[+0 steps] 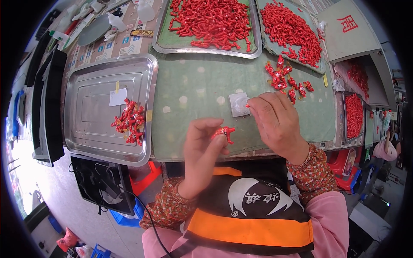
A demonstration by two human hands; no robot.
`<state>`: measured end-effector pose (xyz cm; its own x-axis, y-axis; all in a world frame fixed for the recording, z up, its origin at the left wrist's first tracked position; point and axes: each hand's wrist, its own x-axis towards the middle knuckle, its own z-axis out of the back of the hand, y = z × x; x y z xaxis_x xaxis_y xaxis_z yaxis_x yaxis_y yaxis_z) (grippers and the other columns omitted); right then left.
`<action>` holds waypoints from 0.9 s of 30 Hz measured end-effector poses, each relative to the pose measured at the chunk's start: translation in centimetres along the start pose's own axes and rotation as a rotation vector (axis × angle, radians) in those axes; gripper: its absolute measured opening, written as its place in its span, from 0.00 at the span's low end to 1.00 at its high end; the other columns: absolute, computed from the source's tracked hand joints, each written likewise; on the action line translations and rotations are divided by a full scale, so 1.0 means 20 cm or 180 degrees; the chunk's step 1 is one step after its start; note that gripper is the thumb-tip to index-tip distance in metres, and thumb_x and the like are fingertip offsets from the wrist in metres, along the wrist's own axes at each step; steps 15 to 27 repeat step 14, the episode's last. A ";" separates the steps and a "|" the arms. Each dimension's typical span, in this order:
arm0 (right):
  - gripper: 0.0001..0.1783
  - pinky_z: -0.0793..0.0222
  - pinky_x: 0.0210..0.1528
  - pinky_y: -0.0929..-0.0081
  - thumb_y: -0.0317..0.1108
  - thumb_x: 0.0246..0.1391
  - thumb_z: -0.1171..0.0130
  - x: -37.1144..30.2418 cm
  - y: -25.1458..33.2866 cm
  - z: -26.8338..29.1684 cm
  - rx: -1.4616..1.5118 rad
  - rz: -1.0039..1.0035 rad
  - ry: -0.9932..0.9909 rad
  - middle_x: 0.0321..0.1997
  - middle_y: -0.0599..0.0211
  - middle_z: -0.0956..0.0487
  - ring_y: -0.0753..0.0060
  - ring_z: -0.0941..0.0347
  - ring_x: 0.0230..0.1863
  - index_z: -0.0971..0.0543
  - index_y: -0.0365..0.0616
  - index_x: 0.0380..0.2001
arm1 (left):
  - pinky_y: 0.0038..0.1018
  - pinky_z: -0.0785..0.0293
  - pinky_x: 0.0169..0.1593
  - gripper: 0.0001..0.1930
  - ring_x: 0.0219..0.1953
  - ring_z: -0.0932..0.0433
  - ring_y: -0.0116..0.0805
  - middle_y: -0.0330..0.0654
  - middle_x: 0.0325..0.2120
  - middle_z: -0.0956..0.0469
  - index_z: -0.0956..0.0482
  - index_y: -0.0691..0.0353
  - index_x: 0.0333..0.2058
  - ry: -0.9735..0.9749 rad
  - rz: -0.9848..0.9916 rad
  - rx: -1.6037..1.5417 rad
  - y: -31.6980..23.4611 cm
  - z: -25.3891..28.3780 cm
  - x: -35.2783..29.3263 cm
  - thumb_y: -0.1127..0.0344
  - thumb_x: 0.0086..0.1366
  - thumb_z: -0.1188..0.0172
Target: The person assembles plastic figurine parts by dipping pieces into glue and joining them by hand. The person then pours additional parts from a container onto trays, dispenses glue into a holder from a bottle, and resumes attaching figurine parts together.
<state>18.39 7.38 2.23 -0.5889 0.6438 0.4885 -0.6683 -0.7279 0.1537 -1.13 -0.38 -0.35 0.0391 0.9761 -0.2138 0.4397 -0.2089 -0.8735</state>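
Note:
My left hand (198, 148), near the table's front edge, grips a small red figurine (225, 132) between thumb and fingers, its little limbs pointing right. My right hand (277, 124) pinches a tiny red piece (248, 105) in its fingertips. Those fingertips are just beside a small clear cup (241, 108) on a white square (235, 99). Beyond my right hand lies a loose group of red figurines (278, 76) on the green cloth (189, 86). To the left, a metal tray (88, 101) holds a pile of similar red figurines (131, 122) and a paper slip (118, 97).
At the back, a metal tray (206, 52) is heaped with small red parts (211, 21). Another heap of red parts (292, 36) fills a tray at the far right. White bottles (146, 10) stand far left. A grey box (350, 30) borders the right side.

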 end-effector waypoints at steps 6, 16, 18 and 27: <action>0.17 0.32 0.34 0.65 0.24 0.39 0.40 0.01 0.01 0.01 -0.0164 0.0130 0.0092 0.34 0.59 0.28 0.59 0.29 0.33 0.26 0.37 0.38 | 0.19 0.23 0.36 0.13 0.36 0.24 0.22 0.38 0.38 0.26 0.30 0.64 0.49 0.0023 0.0151 -0.0065 -0.01 0.01 0.01 0.69 0.68 0.43; 0.21 0.30 0.37 0.64 0.25 0.38 0.40 -0.01 -0.01 0.03 -0.0024 0.0113 0.0077 0.37 0.59 0.27 0.57 0.29 0.35 0.25 0.36 0.41 | 0.21 0.23 0.37 0.17 0.36 0.24 0.23 0.37 0.37 0.23 0.29 0.65 0.52 0.0156 0.0628 -0.0600 -0.02 0.02 0.02 0.65 0.68 0.41; 0.21 0.30 0.37 0.64 0.25 0.38 0.40 -0.01 -0.01 0.03 -0.0024 0.0113 0.0077 0.37 0.59 0.27 0.57 0.29 0.35 0.25 0.36 0.41 | 0.21 0.23 0.37 0.17 0.36 0.24 0.23 0.37 0.37 0.23 0.29 0.65 0.52 0.0156 0.0628 -0.0600 -0.02 0.02 0.02 0.65 0.68 0.41; 0.21 0.30 0.37 0.64 0.25 0.38 0.40 -0.01 -0.01 0.03 -0.0024 0.0113 0.0077 0.37 0.59 0.27 0.57 0.29 0.35 0.25 0.36 0.41 | 0.21 0.23 0.37 0.17 0.36 0.24 0.23 0.37 0.37 0.23 0.29 0.65 0.52 0.0156 0.0628 -0.0600 -0.02 0.02 0.02 0.65 0.68 0.41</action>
